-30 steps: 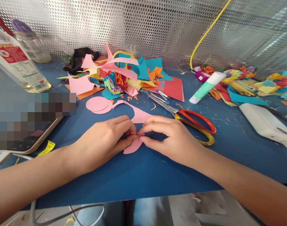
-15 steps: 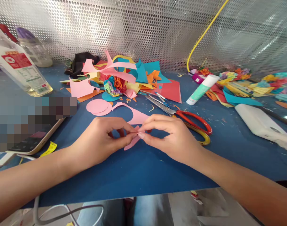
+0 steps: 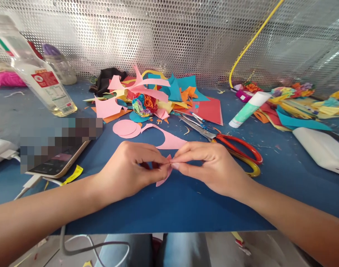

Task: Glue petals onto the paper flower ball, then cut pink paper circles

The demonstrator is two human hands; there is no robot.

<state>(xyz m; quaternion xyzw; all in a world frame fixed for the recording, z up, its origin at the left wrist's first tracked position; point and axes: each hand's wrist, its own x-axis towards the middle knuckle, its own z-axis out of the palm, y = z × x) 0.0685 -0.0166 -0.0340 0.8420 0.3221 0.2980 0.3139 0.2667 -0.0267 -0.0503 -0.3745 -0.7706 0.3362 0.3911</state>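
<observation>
Head camera: we are looking down at a blue table, with both hands working close together near its front edge. We are seeing the left hand closing its thumb and fingers on a small pink paper, and the right hand pinching the same piece from the other side, its fingertips meeting the left ones. The small pink paper is sitting between the two hands, folded, with one part slanting down to the lower left beneath the fingertips; the fingers are hiding the rest, and we cannot tell whether its lower tip is touching the table.

Just beyond the hands, we are finding a pink scrap with a rounded cut-out lying flat, and to its left two pink circles overlapping. To the right, scissors are resting with their red and yellow handles partly behind the right hand. Farther back, we are noticing a colorful paper flower sitting among a heap of pink, teal, orange and yellow scraps, with a red sheet lying beside them. A glue stick is leaning at a slant farther right. On the left, we are seeing a clear bottle standing behind a phone, which a blurred patch is partly covering, and a yellow tag lying just beside the phone, near the left forearm.
</observation>
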